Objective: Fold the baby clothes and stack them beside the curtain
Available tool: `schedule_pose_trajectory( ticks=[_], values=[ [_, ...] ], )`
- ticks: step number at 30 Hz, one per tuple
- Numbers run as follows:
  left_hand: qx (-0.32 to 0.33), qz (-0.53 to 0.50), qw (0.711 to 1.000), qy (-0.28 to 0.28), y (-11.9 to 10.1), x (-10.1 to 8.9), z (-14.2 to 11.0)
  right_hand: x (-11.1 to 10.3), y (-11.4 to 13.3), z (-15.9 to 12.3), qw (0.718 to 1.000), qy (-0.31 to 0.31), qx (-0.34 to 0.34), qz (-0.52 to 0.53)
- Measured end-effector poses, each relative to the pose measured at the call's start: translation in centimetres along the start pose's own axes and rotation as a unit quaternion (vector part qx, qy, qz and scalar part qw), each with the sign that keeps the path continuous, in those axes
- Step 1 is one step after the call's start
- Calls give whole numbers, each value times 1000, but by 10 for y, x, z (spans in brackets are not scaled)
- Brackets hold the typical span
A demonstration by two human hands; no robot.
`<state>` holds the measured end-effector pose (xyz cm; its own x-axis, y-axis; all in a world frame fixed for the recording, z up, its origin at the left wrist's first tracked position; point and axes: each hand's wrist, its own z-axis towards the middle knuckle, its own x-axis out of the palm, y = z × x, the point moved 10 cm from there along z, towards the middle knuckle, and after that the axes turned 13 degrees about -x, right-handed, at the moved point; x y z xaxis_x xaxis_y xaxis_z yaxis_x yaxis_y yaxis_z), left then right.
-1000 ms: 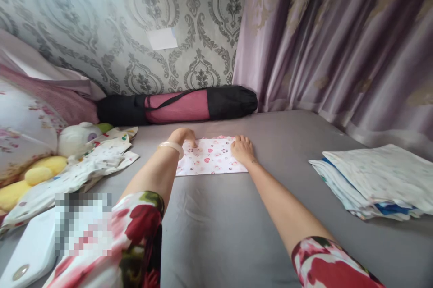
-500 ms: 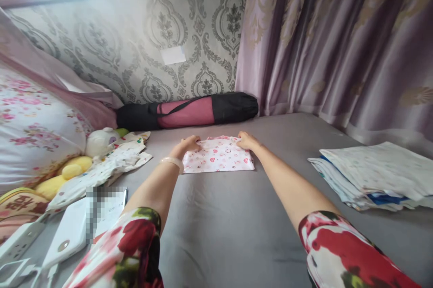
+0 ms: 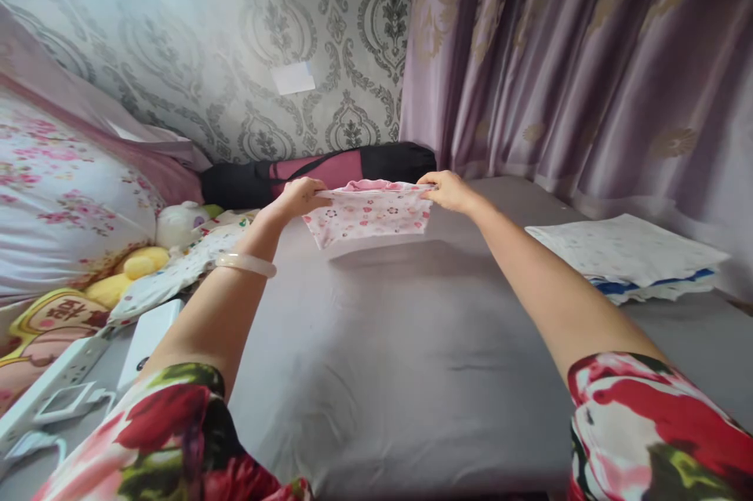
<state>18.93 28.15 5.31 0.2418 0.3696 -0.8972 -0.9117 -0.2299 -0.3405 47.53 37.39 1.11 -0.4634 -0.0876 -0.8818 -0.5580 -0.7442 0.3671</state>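
Note:
A small folded garment [image 3: 370, 212], white with pink hearts and flowers and a pink neckline, hangs in the air above the grey bed sheet [image 3: 376, 375]. My left hand [image 3: 303, 199] pinches its upper left corner, fingers closed on the cloth. At the upper right corner my right hand [image 3: 450, 191] grips it the same way. The cloth is stretched between both hands, and its lower edge hangs clear of the sheet, casting a shadow below.
A stack of folded clothes [image 3: 629, 250] lies on the right. Leftward are a printed garment [image 3: 176, 266], plush toys [image 3: 176, 225], a white power bank-like device [image 3: 150, 336] and a power strip [image 3: 52, 391]. A black and pink rolled bag [image 3: 329, 168] lies along the wall.
Both hands have lifted the folded garment off the sheet, keeping hold of its upper corners. The view has shifted slightly, and my forearms now cover more of the device on the left.

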Motion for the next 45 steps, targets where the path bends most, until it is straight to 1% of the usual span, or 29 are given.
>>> schedule_pose_trajectory(
  ticks=[2, 4, 5, 6, 8, 10, 14, 17, 21, 24, 26, 29, 30, 31, 33, 35, 37, 39, 41, 45],
  values=[
    [47, 13, 999, 16, -8, 2, -17, -4, 3, -13, 1000, -10, -3, -1],
    [98, 34, 995, 1, -13, 9, -41, -4, 7, -28, 1000, -21, -21, -6],
    [118, 49, 992, -13, -13, 14, -55, -2, 11, -37, 999, -26, -42, -11],
    [128, 57, 990, -14, -11, 22, -69, 2, 16, -47, 997, -31, -70, -18],
    [148, 49, 988, 11, -5, 43, -98, 13, 28, -70, 990, -28, -135, -30],
    [159, 33, 986, 35, 0, 60, -127, 28, 35, -96, 985, -15, -171, -37],
    [163, 20, 983, 82, 6, 82, -173, 57, 44, -140, 980, 21, -188, -57],
    [162, 20, 981, 108, 8, 91, -195, 72, 55, -162, 975, 50, -206, -72],
    [154, 32, 978, 133, 17, 102, -214, 81, 66, -180, 967, 85, -231, -72],
    [151, 36, 979, 130, 25, 102, -221, 80, 64, -182, 969, 102, -217, -57],
    [148, 39, 979, 135, 24, 99, -221, 78, 59, -175, 975, 102, -192, -41],
    [110, 38, 985, 124, 11, 95, -209, 79, 56, -152, 985, 77, -151, -30],
    [85, 36, 990, 108, 5, 94, -201, 82, 58, -142, 987, 67, -142, -33],
    [66, 35, 992, 101, -4, 97, -194, 87, 61, -132, 988, 60, -138, -39],
    [49, 27, 994, 92, -27, 109, -181, 106, 70, -113, 987, 65, -135, -60],
    [39, 37, 994, 96, -48, 130, -170, 130, 79, -98, 984, 88, -128, -84],
    [21, 58, 993, 101, -60, 152, -162, 150, 83, -88, 983, 105, -113, -101],
    [7, 78, 991, 110, -65, 169, -157, 164, 83, -83, 983, 116, -98, -104],
    [4, 92, 989, 114, -66, 179, -154, 171, 81, -81, 983, 124, -90, -98],
    [29, 107, 988, 109, -64, 184, -151, 174, 77, -81, 984, 128, -88, -91]
  ],
)
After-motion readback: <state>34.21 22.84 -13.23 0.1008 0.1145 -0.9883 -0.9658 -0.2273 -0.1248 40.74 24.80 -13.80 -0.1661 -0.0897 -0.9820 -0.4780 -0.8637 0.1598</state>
